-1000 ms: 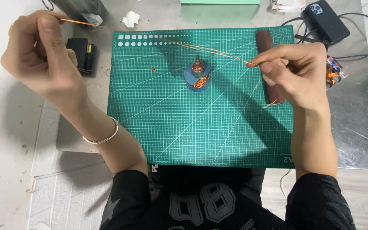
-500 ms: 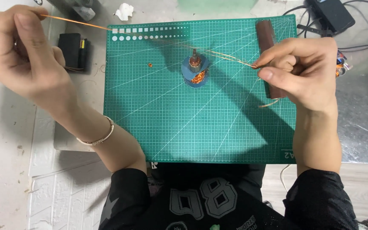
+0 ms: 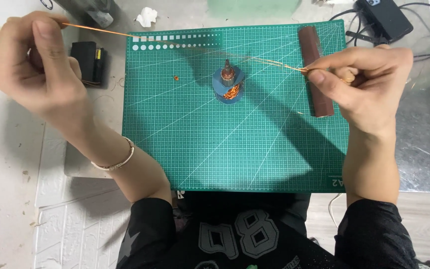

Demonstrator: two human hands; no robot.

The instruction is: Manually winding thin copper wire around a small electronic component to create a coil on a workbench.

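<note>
A thin copper wire (image 3: pixel 185 44) stretches across the green cutting mat (image 3: pixel 235 149). My left hand (image 3: pixel 41 69) pinches its left end, raised above the table's left side. My right hand (image 3: pixel 359 74) pinches the wire's other end over the mat's right edge. Between my hands, on the mat, stands a small blue motor rotor (image 3: pixel 228 84) with copper windings, upright. The wire passes just behind and above it; whether it touches the rotor I cannot tell.
A brown rectangular block (image 3: pixel 315 74) lies on the mat under my right hand. A black box (image 3: pixel 88 57) sits left of the mat, crumpled white paper (image 3: pixel 147 16) behind it. A phone and cables (image 3: pixel 384 17) lie at the back right. A tiny copper scrap (image 3: pixel 176 77) rests on the mat.
My hands have drawn a little further apart and the wire is pulled straighter. My left hand has shifted slightly outward; the rotor has stayed in place.
</note>
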